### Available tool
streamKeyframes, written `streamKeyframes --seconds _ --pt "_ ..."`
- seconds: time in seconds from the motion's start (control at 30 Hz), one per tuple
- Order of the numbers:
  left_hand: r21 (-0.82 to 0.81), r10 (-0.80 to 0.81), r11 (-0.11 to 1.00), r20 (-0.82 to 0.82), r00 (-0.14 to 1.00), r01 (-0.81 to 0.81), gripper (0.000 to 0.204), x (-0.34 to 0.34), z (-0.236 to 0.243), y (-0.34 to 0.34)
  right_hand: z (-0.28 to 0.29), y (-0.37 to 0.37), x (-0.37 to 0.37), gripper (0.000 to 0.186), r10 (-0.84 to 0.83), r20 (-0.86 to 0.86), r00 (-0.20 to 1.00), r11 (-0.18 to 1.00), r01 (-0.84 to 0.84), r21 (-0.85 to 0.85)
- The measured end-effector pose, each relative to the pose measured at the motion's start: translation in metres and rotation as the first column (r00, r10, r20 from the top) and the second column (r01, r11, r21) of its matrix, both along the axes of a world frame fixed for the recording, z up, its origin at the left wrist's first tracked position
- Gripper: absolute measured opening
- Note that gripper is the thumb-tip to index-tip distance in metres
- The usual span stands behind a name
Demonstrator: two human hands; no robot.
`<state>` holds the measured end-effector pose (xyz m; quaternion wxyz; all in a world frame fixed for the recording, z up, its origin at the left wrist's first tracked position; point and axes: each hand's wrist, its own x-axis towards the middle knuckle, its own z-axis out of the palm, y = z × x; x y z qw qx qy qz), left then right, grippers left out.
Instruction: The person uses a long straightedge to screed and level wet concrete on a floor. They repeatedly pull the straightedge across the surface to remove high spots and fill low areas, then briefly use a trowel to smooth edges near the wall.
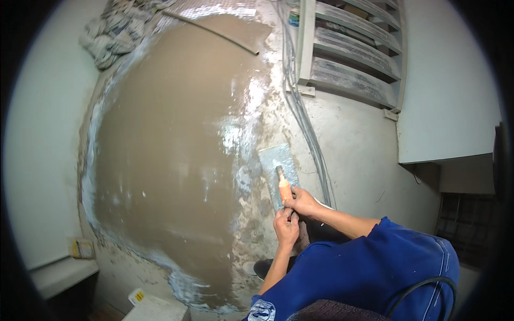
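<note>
A finishing trowel with a flat metal blade (pixel 274 156) and an orange handle (pixel 285 189) is held out in front of me over the floor. My right hand (pixel 301 204) is closed around the lower part of that handle. Just below it, my left hand (pixel 286 229) is closed, its fingertips pinched close to the handle's end; a small dark thing shows between the hands, too small to name. Left of the trowel spreads a wet, smooth grey-brown layer (pixel 166 134) with shiny patches along its right side. Rough, smeared floor (pixel 262 235) borders it beside my hands.
Grey cables (pixel 308 128) run along the floor right of the trowel. A slatted frame (pixel 353 75) stands at the upper right. A long thin bar (pixel 214 35) lies across the far end, near crumpled sheeting (pixel 115 35). A yellow-labelled container (pixel 82 248) sits at the left wall.
</note>
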<state>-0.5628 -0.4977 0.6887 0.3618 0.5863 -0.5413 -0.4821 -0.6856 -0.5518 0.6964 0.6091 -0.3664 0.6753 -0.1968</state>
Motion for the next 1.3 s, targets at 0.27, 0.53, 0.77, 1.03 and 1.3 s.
streamKeyframes --seconds 0.27,0.53,0.77,1.03,1.3 --pt "0.163 0.167 0.971 0.058 0.984 -0.174 0.037 0.018 0.028 -0.155 -0.010 -0.198 -0.136 0.032 -0.539 0.097 0.837 0.842 0.537 0.047" --pt "0.110 0.005 0.993 0.387 0.922 -0.052 0.045 0.060 -0.046 -0.369 -0.057 -0.364 -0.192 0.037 -0.635 0.117 0.763 0.772 0.624 0.119" --pt "0.156 -0.064 0.988 0.352 0.934 0.009 0.053 -0.066 -0.080 -0.640 -0.077 -0.489 -0.252 0.037 -0.697 0.168 0.697 0.709 0.705 0.016" --pt "0.436 0.250 0.849 0.170 0.953 -0.300 0.070 -0.256 -0.271 -0.908 -0.241 -0.650 -0.344 0.028 -0.540 -0.124 0.832 0.841 0.540 -0.039" --pt "0.405 0.256 0.831 0.330 0.909 -0.381 0.078 -0.378 -0.558 -1.095 -0.371 -0.716 -0.391 0.030 -0.385 -0.209 0.899 0.923 0.379 -0.069"
